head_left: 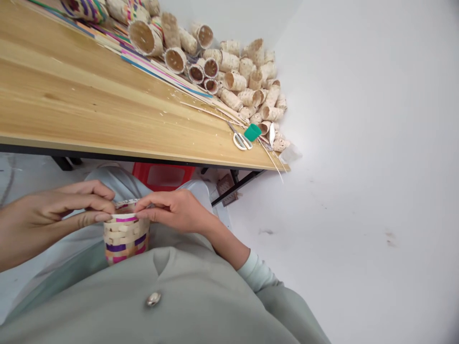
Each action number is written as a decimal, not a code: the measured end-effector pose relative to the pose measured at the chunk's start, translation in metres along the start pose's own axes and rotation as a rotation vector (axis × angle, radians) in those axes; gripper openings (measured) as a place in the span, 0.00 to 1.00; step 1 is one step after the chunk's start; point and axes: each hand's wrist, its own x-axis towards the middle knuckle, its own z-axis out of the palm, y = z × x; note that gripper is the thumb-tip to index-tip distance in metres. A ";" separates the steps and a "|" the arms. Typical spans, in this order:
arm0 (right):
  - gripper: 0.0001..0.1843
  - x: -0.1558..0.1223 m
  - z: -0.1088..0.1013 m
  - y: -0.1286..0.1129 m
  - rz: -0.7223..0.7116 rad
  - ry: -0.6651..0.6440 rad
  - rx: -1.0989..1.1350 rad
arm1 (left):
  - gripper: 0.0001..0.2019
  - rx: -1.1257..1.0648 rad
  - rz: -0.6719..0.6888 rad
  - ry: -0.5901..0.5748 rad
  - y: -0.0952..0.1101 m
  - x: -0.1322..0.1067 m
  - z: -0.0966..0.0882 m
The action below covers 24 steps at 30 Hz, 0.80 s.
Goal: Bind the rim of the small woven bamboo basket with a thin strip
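Fingers of your left hand point(43, 210) press close on the left side of a small woven basket's rim, thumb on the outside, fingertips over the top. Your right hand point(182, 210) holds the same rim a little to the right, thumb and forefinger nearly together; you leave a short pale stretch of rim point(125, 216) bare between your two thumbs. You have the woven basket point(122, 234) in front of your body, off the table, mouth upward; its cream sides carry purple, pink and orange bands. Your grey-green garment point(215, 296) hides its base, so I cannot tell whether it touches your lap.

Ahead of you, beneath the near edge of the table point(107, 114), is a red stool point(143, 174). Toward the table's near right corner lie white-handled scissors point(237, 134), with a green cup point(253, 132) just beside them. Coloured strips point(161, 72) run lengthwise before a heap of woven tubes point(234, 81) along the far edge.
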 end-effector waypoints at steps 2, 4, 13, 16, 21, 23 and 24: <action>0.09 0.002 -0.004 0.003 -0.010 -0.062 0.027 | 0.26 0.032 -0.006 0.009 0.000 -0.001 0.000; 0.10 0.003 -0.007 0.004 -0.026 -0.090 0.065 | 0.27 0.057 -0.046 0.021 0.000 -0.003 -0.001; 0.08 0.000 -0.008 0.001 0.067 -0.111 0.063 | 0.23 0.086 -0.039 -0.012 0.019 -0.011 0.002; 0.08 0.000 -0.007 0.001 0.064 -0.108 0.070 | 0.23 0.094 -0.016 0.000 0.029 -0.006 0.005; 0.10 -0.001 0.001 0.005 0.067 -0.038 0.148 | 0.25 0.065 -0.174 -0.049 0.024 -0.004 0.004; 0.12 -0.002 0.004 0.008 0.067 0.001 0.197 | 0.27 0.012 -0.259 -0.062 0.017 -0.005 0.003; 0.13 -0.003 0.005 0.009 0.071 0.023 0.212 | 0.27 -0.010 -0.282 -0.064 0.015 -0.005 0.002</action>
